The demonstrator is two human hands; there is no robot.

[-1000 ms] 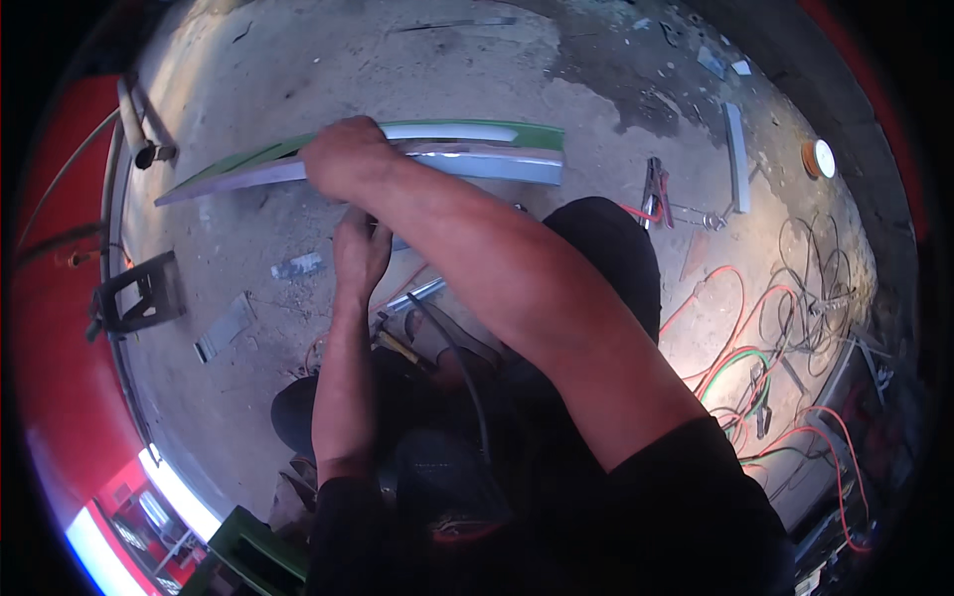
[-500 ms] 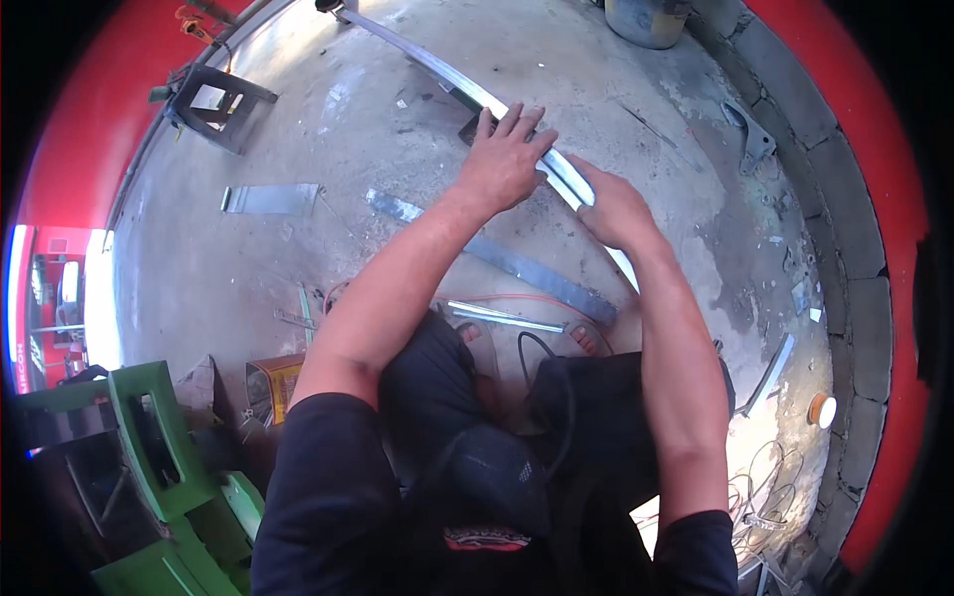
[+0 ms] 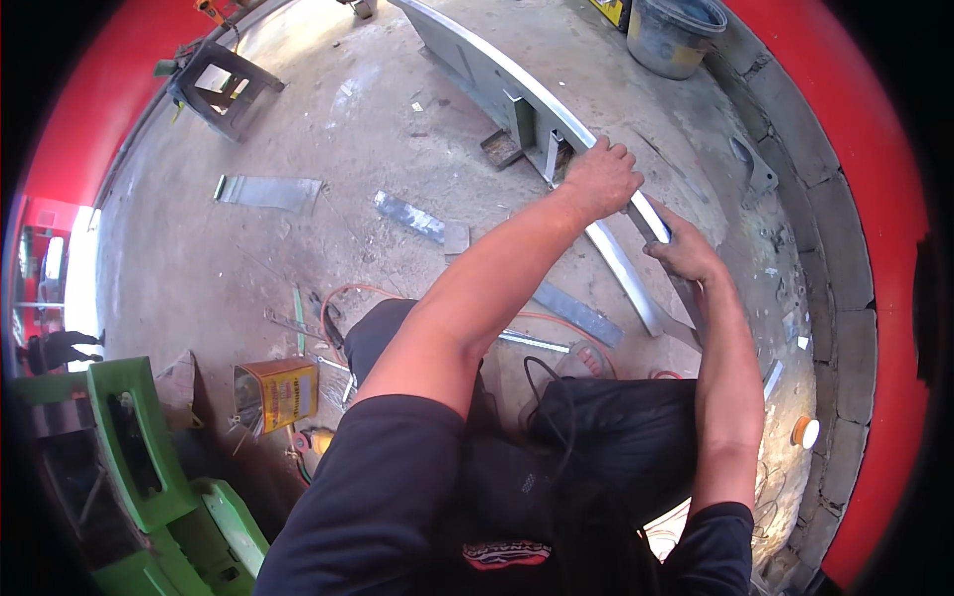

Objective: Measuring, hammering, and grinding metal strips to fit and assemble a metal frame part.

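A long grey metal beam (image 3: 477,62) with a bright edge runs from the far top of the view down to my hands, tipped up on its side. My left hand (image 3: 603,179) curls its fingers over the upper edge. At the near end, my right hand (image 3: 686,246) is wrapped round the beam, thumb on the inner side. Small upright brackets (image 3: 521,123) stand on the inner face. A bright metal strip (image 3: 624,278) shows beneath, and I cannot tell whether it belongs to the beam. My left forearm covers part of a flat metal strip (image 3: 578,316) on the floor.
A short metal plate (image 3: 268,192) and a dark stool (image 3: 224,87) are at left. A tin box (image 3: 278,392) and green frame (image 3: 134,447) are at lower left. A bucket (image 3: 674,35) stands far right, by the block wall (image 3: 830,223). An orange cable (image 3: 348,290) crosses the floor.
The beam has been tipped up from lying flat, so its grey inner face shows. Both hands have moved right and nearer with it, and the left has closed over its edge.
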